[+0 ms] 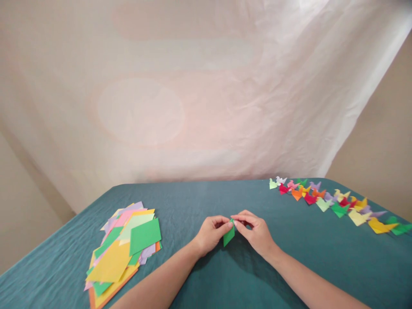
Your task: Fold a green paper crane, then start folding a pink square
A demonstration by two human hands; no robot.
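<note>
A small folded piece of green paper [228, 237] is held up between my two hands, just above the table. My left hand [213, 232] pinches its upper left part between thumb and fingers. On the other side, my right hand [253, 229] has thumb and fingertips closed on the paper's top tip. The lower part of the paper hangs down as a narrow, slanted flap. My fingers hide much of the upper folds.
Left of my arms lies a loose pile of coloured paper sheets [109, 262], with a green sheet [145, 236] on top. Several folded paper birds [341, 209] stand in rows along the right side of the teal-covered table [183, 197]. A pale cloth [206, 107] hangs behind.
</note>
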